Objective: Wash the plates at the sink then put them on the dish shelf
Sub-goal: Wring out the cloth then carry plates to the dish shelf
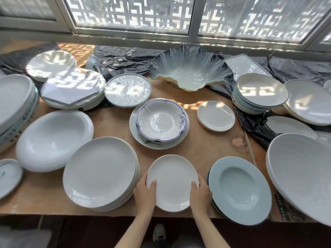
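Sunlit through a latticed window (136, 13), your brown table (206, 140) is crowded with dishes. You grip a small white plate (172, 181) at the near edge, left hand (145, 194) and right hand (200, 195) each with thumb curled over its rim. It sits between a stack of white plates (100, 172) and a pale blue dish (240, 190).

Cut off at the edges, tucked under the stacks

The big grey plate (302, 176) runs off the right edge, the blurred stack (14, 108) off the left; fingers of both hands vanish under the white plate (172, 181).
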`<move>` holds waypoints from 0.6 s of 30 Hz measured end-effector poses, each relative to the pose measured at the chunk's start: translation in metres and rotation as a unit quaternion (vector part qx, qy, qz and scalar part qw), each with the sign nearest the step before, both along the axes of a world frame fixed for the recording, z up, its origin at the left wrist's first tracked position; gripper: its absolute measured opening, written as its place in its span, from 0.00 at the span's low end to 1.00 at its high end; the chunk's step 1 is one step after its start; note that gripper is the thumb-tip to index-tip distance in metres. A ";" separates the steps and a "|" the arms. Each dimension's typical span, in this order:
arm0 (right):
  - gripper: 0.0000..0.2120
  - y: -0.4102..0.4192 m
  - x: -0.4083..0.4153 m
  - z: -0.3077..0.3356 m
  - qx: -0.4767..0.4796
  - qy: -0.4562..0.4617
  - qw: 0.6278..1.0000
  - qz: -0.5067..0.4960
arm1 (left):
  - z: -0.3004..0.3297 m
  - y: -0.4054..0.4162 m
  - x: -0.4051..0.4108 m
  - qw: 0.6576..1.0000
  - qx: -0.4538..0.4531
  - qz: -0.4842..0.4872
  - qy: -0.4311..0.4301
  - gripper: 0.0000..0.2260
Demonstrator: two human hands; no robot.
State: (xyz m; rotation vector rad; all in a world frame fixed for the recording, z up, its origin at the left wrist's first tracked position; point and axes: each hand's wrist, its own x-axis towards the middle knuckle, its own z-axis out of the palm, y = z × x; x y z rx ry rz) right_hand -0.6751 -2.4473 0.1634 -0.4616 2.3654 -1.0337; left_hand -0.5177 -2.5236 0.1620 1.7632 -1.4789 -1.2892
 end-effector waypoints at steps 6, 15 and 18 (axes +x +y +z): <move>0.26 0.007 -0.005 0.006 -0.002 -0.071 0.994 0.084 | 0.008 0.005 0.006 1.000 -0.008 -0.020 0.000 0.20; 0.18 0.055 -0.019 0.013 0.122 0.037 0.971 0.200 | 0.024 0.032 0.040 0.992 -0.014 -0.058 -0.109 0.10; 0.15 0.075 -0.018 0.019 0.126 0.067 0.963 0.229 | 0.026 0.061 0.049 0.984 -0.017 -0.072 -0.159 0.09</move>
